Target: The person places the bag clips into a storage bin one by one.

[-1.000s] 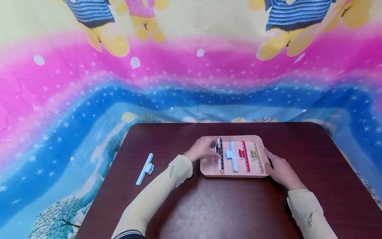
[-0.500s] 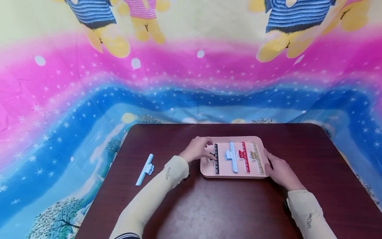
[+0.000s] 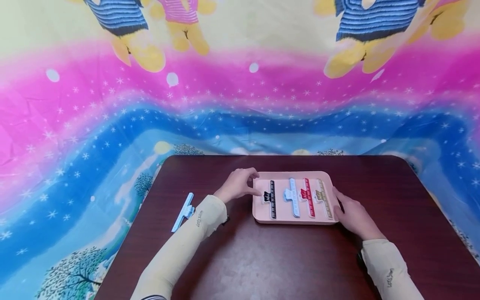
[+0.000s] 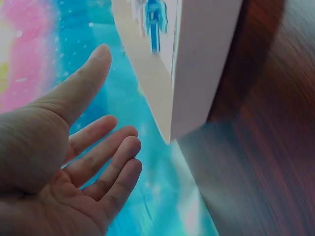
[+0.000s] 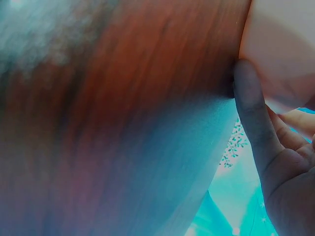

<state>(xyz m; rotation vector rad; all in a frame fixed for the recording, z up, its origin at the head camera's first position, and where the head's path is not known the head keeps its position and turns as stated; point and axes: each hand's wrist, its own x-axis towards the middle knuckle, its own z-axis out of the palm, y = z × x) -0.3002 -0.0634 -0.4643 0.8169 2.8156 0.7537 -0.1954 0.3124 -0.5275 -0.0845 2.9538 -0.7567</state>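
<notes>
A pale pink tray lies on the table and bears a row of long clips with a piano-key pattern. From left to right they are a black clip, a light blue clip, a red clip and a gold clip. My left hand is just off the tray's left edge, holding nothing, with thumb and fingers spread apart in the left wrist view. My right hand rests against the tray's right side, its thumb laid along the outer wall. Its other fingers are partly hidden.
Another light blue clip lies on the left of the dark wooden table, partly behind the left sleeve. A patterned cloth hangs behind the table's back edge.
My left hand has let go of the black clip, which now lies flat at the tray's left side, and has drawn back leftward. The right hand has stayed at the tray.
</notes>
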